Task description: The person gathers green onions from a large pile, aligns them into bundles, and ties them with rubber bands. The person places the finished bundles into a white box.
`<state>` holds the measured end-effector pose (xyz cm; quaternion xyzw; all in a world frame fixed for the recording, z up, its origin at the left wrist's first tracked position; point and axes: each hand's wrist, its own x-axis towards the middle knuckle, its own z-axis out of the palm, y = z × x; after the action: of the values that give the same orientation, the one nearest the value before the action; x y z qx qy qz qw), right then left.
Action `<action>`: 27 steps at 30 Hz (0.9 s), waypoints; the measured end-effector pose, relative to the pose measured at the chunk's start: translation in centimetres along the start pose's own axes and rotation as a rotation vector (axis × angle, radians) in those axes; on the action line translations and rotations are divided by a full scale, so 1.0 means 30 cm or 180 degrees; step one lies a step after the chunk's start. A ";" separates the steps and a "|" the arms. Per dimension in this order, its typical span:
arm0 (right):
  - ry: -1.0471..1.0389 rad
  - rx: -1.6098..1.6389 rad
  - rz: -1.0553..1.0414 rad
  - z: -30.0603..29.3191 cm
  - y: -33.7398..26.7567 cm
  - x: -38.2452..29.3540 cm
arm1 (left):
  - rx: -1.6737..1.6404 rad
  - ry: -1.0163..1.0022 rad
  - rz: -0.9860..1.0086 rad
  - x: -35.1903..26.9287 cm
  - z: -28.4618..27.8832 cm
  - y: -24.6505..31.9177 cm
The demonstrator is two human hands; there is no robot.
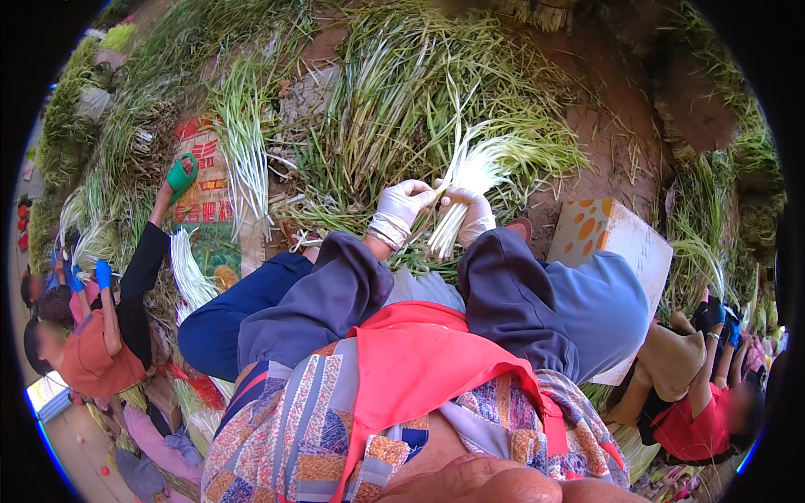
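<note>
My right hand [473, 212], in a thin whitish glove, is closed around a bunch of slender leafy vegetable stalks [481, 160]. Their white stem ends point down toward me, and the green leaf tips spread away over the pile. My left hand [402, 206], gloved the same way, is right beside it, thumb and finger pinching a thin pale strand [439, 190] at the bunch's left side. Just beyond both hands lies a large heap of loose green stalks [402, 94].
A sorted bundle [248, 163] lies on a printed fertilizer sack [204, 182] at left; another white-stemmed bundle [188, 267] rests by my left knee. A cardboard box [619, 242] stands beside my right leg. People in blue gloves sit at left [104, 352] and right [695, 415].
</note>
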<state>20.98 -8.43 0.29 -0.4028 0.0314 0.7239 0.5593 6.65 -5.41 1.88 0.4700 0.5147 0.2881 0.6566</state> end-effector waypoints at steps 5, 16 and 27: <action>0.0099 -0.0082 0.0044 0.017 0.010 -0.009 | 0.0411 0.0048 -0.0205 -0.012 -0.011 -0.014; 0.0056 0.0772 -0.1085 -0.009 -0.213 -0.050 | -0.1013 -0.1713 -0.0941 -0.019 -0.396 -0.242; -0.0150 0.0542 -0.0561 -0.001 -0.201 -0.062 | 0.3641 0.0123 0.0769 0.093 -0.390 -0.104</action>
<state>26.12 -7.64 3.86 -0.3379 0.0440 0.6759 0.6535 -3.91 -0.48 -2.44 0.7999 0.5430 0.0457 0.2515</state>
